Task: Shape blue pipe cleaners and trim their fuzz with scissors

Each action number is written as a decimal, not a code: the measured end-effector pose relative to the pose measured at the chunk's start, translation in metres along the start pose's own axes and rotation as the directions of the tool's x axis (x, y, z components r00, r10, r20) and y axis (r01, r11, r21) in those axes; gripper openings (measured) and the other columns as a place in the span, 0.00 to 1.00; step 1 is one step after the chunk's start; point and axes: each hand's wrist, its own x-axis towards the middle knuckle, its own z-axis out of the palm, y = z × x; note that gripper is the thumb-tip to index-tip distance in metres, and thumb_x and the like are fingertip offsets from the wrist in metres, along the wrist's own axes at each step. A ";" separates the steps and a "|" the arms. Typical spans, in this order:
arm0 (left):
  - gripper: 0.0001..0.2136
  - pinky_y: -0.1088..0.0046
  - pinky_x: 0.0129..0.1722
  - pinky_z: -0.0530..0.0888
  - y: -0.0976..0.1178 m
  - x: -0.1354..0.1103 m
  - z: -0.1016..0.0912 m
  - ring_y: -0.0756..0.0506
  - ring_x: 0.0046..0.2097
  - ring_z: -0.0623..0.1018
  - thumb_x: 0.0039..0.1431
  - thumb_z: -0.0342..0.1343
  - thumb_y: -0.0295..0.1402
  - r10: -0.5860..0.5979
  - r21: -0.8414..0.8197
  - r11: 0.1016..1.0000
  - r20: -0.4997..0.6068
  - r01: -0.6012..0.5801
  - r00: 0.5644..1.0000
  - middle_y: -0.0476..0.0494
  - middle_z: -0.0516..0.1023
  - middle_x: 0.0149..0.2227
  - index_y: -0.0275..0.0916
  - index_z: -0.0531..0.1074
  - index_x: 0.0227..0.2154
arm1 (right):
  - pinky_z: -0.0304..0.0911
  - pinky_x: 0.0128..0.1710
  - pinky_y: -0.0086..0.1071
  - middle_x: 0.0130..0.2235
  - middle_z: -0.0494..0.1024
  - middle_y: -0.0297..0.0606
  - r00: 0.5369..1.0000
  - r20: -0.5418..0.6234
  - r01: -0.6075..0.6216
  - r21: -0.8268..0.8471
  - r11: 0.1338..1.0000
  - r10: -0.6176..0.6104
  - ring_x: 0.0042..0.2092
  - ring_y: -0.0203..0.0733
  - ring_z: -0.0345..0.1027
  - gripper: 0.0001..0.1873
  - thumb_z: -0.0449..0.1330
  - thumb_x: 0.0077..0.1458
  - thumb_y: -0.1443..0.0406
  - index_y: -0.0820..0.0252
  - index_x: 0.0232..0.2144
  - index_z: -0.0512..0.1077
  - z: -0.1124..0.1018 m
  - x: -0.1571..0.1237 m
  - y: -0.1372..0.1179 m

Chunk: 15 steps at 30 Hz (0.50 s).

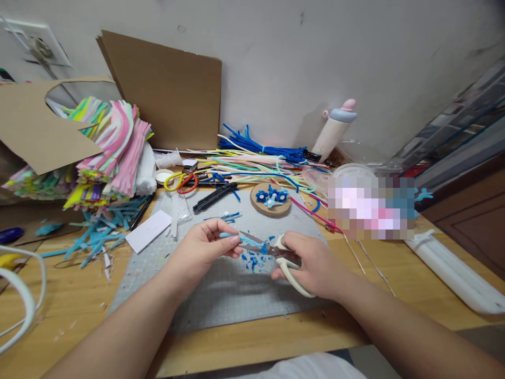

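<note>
My left hand (pixel 207 246) pinches a short light-blue pipe cleaner piece (pixel 229 236) above a grey cutting mat (pixel 221 284). My right hand (pixel 311 263) grips white-handled scissors (pixel 276 251), whose blades point left and meet the blue piece. Small blue clippings (pixel 252 260) lie on the mat just below the blades. Both hands hover over the middle of the mat, close together.
A cork coaster with blue pipe-cleaner flowers (pixel 271 198) sits behind the hands. Loose pipe cleaners (pixel 256 158), a black utility knife (pixel 215 196), a white card (pixel 149 230), stacked colourful pipe cleaners (pixel 110 152), cardboard (pixel 169 89), a white bottle (pixel 333 131) and a white tube (pixel 453 268) surround the mat.
</note>
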 end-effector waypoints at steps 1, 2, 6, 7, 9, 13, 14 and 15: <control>0.09 0.79 0.28 0.72 0.000 0.000 0.000 0.53 0.26 0.76 0.46 0.64 0.31 0.000 -0.001 1.000 0.002 0.000 1.000 0.50 0.77 0.24 0.35 0.69 0.27 | 0.47 0.25 0.28 0.27 0.67 0.32 1.000 -0.002 0.002 -0.005 1.000 -0.002 0.27 0.35 0.57 0.21 0.61 0.47 0.48 0.59 0.26 0.62 0.000 0.000 0.000; 0.09 0.79 0.28 0.72 0.000 0.000 0.001 0.53 0.25 0.76 0.46 0.64 0.31 0.001 0.000 1.000 0.005 -0.001 1.000 0.50 0.77 0.24 0.35 0.69 0.27 | 0.47 0.25 0.28 0.27 0.67 0.32 1.000 -0.006 0.005 -0.007 1.000 -0.005 0.27 0.35 0.57 0.21 0.61 0.47 0.48 0.58 0.26 0.62 0.001 0.001 0.000; 0.09 0.79 0.28 0.72 -0.001 0.001 0.001 0.53 0.26 0.76 0.46 0.64 0.31 0.003 0.006 1.000 0.015 -0.003 1.000 0.50 0.76 0.23 0.35 0.69 0.27 | 0.47 0.25 0.28 0.27 0.67 0.32 1.000 -0.030 -0.002 0.007 1.000 0.002 0.26 0.35 0.57 0.20 0.61 0.47 0.50 0.58 0.25 0.62 0.002 0.000 0.002; 0.09 0.79 0.28 0.72 -0.001 0.001 0.001 0.53 0.26 0.76 0.46 0.64 0.31 0.003 0.006 1.000 0.015 -0.003 1.000 0.50 0.76 0.24 0.35 0.69 0.27 | 0.47 0.25 0.28 0.26 0.67 0.32 0.999 -0.033 -0.001 0.010 1.000 0.001 0.26 0.35 0.57 0.20 0.61 0.47 0.50 0.58 0.25 0.62 0.003 -0.001 0.002; 0.09 0.79 0.28 0.72 -0.001 0.001 0.001 0.53 0.26 0.76 0.46 0.64 0.31 0.004 0.003 1.000 0.012 -0.004 1.000 0.50 0.76 0.23 0.35 0.69 0.27 | 0.47 0.26 0.28 0.26 0.67 0.32 0.999 -0.032 0.007 0.010 1.000 -0.006 0.27 0.35 0.58 0.19 0.61 0.48 0.51 0.59 0.25 0.63 0.003 -0.002 0.003; 0.09 0.79 0.28 0.72 -0.001 0.001 0.000 0.53 0.26 0.76 0.46 0.64 0.32 0.007 -0.004 1.000 0.007 -0.007 1.000 0.50 0.76 0.22 0.35 0.69 0.27 | 0.47 0.25 0.28 0.25 0.67 0.31 0.999 -0.041 0.013 0.012 1.000 -0.013 0.26 0.34 0.57 0.18 0.62 0.48 0.52 0.59 0.24 0.63 0.002 -0.002 0.003; 0.09 0.79 0.28 0.72 -0.001 0.001 0.000 0.53 0.26 0.76 0.46 0.64 0.32 0.005 -0.003 1.000 0.006 -0.005 1.000 0.50 0.76 0.22 0.35 0.69 0.28 | 0.47 0.25 0.28 0.25 0.66 0.31 0.999 -0.045 0.012 0.012 1.000 -0.012 0.26 0.34 0.57 0.18 0.62 0.48 0.52 0.59 0.23 0.63 0.002 -0.003 0.003; 0.09 0.79 0.28 0.72 -0.001 0.001 -0.001 0.53 0.26 0.76 0.46 0.64 0.32 0.006 -0.001 1.000 0.003 -0.006 1.000 0.50 0.76 0.22 0.35 0.69 0.28 | 0.47 0.25 0.28 0.24 0.66 0.31 0.999 -0.045 0.012 0.013 1.000 -0.012 0.26 0.34 0.56 0.18 0.62 0.48 0.52 0.59 0.23 0.63 0.001 -0.003 0.003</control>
